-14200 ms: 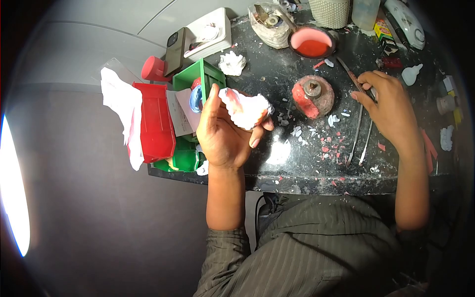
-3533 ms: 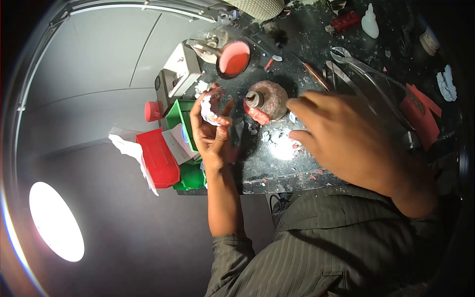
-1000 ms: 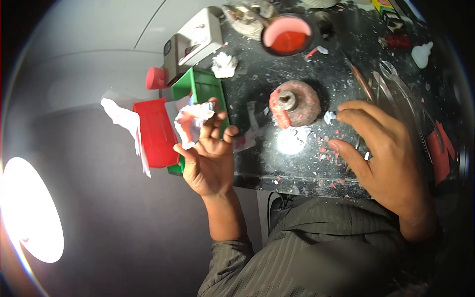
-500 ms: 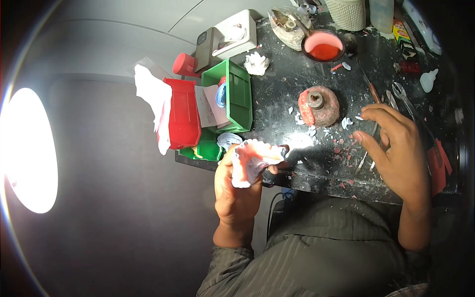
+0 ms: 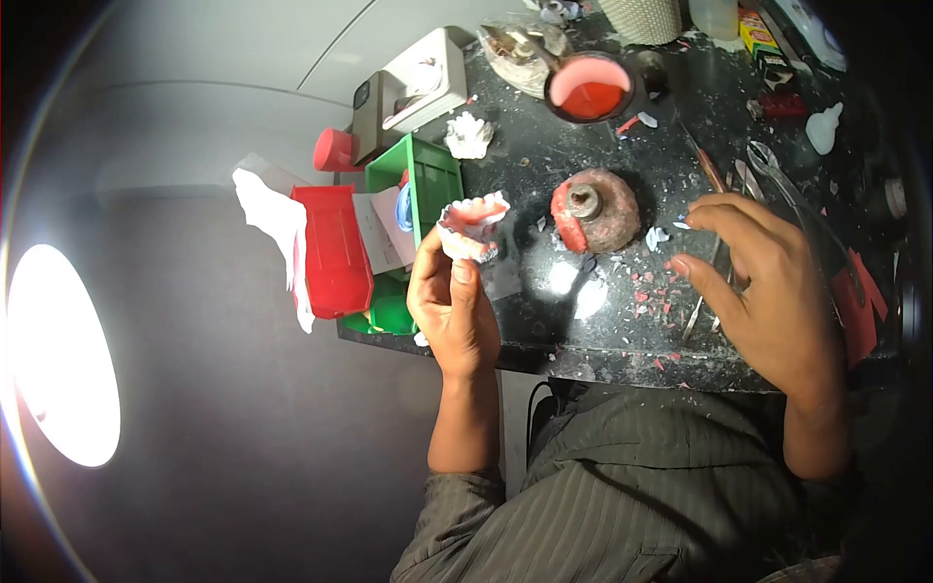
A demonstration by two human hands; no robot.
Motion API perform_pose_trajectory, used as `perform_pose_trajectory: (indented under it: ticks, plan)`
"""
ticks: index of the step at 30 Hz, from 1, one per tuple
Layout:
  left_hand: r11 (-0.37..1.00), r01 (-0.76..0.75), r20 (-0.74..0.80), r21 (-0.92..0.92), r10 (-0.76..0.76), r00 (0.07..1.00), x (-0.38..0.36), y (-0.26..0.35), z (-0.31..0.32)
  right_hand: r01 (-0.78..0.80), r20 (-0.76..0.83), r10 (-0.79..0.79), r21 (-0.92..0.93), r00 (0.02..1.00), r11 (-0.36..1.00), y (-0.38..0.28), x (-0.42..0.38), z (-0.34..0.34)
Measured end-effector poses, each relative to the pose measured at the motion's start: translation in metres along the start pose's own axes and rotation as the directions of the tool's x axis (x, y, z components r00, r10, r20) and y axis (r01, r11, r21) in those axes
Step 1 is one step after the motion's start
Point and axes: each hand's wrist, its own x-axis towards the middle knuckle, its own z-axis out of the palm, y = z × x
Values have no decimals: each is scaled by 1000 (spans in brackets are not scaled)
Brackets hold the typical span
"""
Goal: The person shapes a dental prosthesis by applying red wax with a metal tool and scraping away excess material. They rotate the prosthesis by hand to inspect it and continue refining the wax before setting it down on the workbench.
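My left hand point(image 5: 457, 325) grips a dental model point(image 5: 473, 229) with whitish teeth and pinkish-red gums, thumb in front and fingers behind. The model is raised in front of the green bin point(image 5: 437, 185). My right hand point(image 5: 773, 291) hovers at or rests on the bench's right side, thumb and forefinger apart, with nothing visible between them. Beside it lie a wax knife point(image 5: 712, 173) and a long metal tool point(image 5: 776, 173), partly covered by the hand. A wax-smeared spirit lamp point(image 5: 612, 219) stands between my hands.
Red bin point(image 5: 330, 257) with papers sits left of the green one. A pan of red wax point(image 5: 590, 97), a white toothed model point(image 5: 469, 136) and a white tray point(image 5: 428, 83) are farther back. Pink and white scraps point(image 5: 651, 291) litter the black bench. Red sheets point(image 5: 857, 316) lie far right.
My left hand has lifted the dental model up and away from me, and turned it so the teeth show. My right hand has barely moved. The whole view has shifted slightly.
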Motion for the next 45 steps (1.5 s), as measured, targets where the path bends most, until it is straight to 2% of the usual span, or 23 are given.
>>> perform_pose_trajectory:
  ticks: [2,5,6,8,10,12,14,17,21,23,27,30,32,36,39,45]
  plan:
    - [988,-73,-40,137,79,996,5,-1,10,-2,-18,2,1,1000,1000,2,-1,0]
    - [939,-161,38,305,157,987,12,-3,18,26,-14,-27,-18,1000,999,2,-1,-1]
    - [940,-155,44,304,148,988,14,-6,20,-2,17,3,-3,1000,1000,0,-2,-2]
    - [905,-268,114,331,243,963,16,-12,21,-42,48,41,11,998,999,-1,-2,-4]
    - [889,-261,115,376,235,965,15,-16,20,-31,87,30,4,996,1000,-1,-2,-6]
    - [795,-391,224,465,321,920,16,-18,22,-35,94,35,3,995,999,0,-3,-7]
    - [788,-398,249,469,315,916,15,-19,24,-38,104,38,3,994,999,0,-3,-7]
    - [673,-480,326,563,353,877,14,-20,28,-35,112,34,3,993,999,0,-4,-7]
    - [654,-496,340,571,362,868,12,-15,31,-30,114,29,7,993,1000,1,-4,-7]
    - [563,-525,382,638,361,851,11,-13,30,-28,112,27,8,993,1000,1,-4,-7]
    - [548,-525,395,652,346,851,7,-11,28,-30,112,30,1,993,1000,1,-3,-8]
    - [595,-509,362,622,358,861,8,-14,29,-29,107,29,-1,994,1000,0,-4,-7]
    - [639,-503,289,582,416,863,8,-14,32,-35,100,35,-5,994,999,1,-4,-6]
    - [622,-497,293,605,406,865,14,-14,35,-31,92,31,-4,995,1000,1,-3,-5]
    - [530,-512,353,676,378,856,14,-14,38,-36,83,36,-1,996,999,0,-3,-5]
    - [533,-504,351,679,368,861,10,-7,37,-52,87,52,-5,995,999,0,-4,-8]
